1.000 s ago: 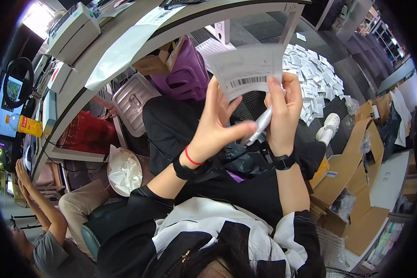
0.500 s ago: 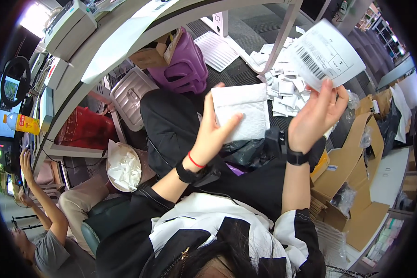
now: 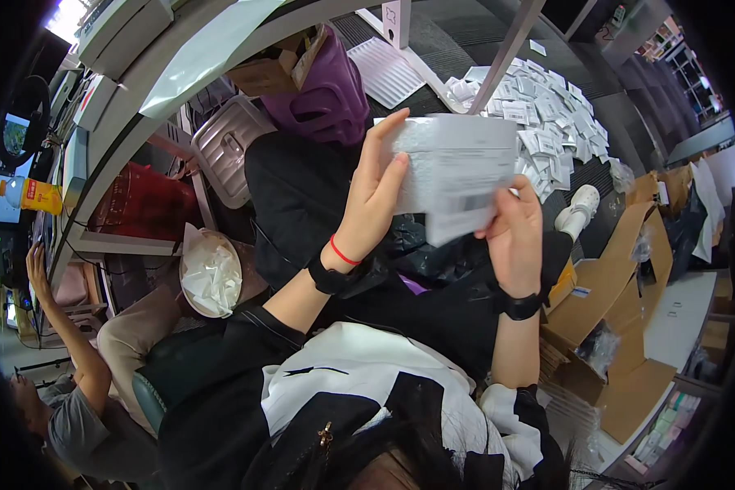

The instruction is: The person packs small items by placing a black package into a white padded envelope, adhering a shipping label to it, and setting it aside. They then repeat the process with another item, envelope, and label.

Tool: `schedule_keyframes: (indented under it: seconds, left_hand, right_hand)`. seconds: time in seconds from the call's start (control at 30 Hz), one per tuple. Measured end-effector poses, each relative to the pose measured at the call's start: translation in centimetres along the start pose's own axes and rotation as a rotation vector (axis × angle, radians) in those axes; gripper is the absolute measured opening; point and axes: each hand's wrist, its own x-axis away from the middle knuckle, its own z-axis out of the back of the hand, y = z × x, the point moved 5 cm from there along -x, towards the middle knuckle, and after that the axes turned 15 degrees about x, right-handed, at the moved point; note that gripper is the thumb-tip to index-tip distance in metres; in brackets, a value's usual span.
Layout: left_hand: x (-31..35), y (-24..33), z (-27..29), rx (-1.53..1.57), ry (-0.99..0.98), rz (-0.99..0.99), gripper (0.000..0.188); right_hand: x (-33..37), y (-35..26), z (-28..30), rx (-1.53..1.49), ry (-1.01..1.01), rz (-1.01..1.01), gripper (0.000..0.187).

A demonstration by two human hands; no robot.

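Observation:
My left hand point(image 3: 361, 200) grips a small white padded mailer point(image 3: 415, 180) by its left side, thumb on top. My right hand point(image 3: 516, 237) pinches the lower right corner of a white printed label point(image 3: 475, 175), blurred by motion. The label overlaps the right part of the mailer; whether it is stuck down I cannot tell. Both are held up over my lap, where a dark plastic bag point(image 3: 429, 257) lies. On the floor beyond my hands spreads a heap of white labelled packets point(image 3: 547, 106).
A purple plastic stool point(image 3: 322, 102) and a waste bin point(image 3: 233, 261) with white paper stand to the left. Opened cardboard boxes point(image 3: 608, 298) are at the right. The desk edge point(image 3: 122, 159) curves along the left, with a drink bottle point(image 3: 37, 196). Another person point(image 3: 82, 416) sits at far left.
My right hand has come down and left, bringing the label from the upper right onto the mailer. A white shoe now shows at the right, and more of the packet heap is visible.

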Motion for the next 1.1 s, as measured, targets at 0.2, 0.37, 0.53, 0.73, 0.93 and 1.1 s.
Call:
schedule_keyframes:
  seconds: [0.2,0.37,0.53,0.73,0.93,1.1]
  left_hand:
    - [0.4,0.2,-1.2,0.182,-0.011,0.005,0.044]
    - [0.5,0.3,-0.7,0.169,-0.004,-0.004,0.044]
    - [0.5,0.2,-0.7,0.140,0.035,0.019,0.048]
    - [0.5,-0.8,-0.3,0.199,0.047,-0.022,0.072]
    - [0.4,-0.3,-0.6,0.136,0.092,-0.055,0.077]
    - [0.6,-0.6,-0.3,0.183,0.027,-0.066,0.064]
  right_hand:
    - [-0.1,1.4,-1.4,0.286,0.141,0.069,0.012]
    - [0.1,1.4,-1.9,0.331,0.224,0.110,0.010]
    - [0.2,1.6,-1.6,0.335,0.252,0.112,0.010]
    - [0.3,1.7,-1.6,0.339,0.284,0.138,0.011]
    - [0.1,1.9,-1.6,0.352,0.282,0.117,0.011]
    - [0.1,1.9,-1.7,0.369,0.278,0.129,0.011]
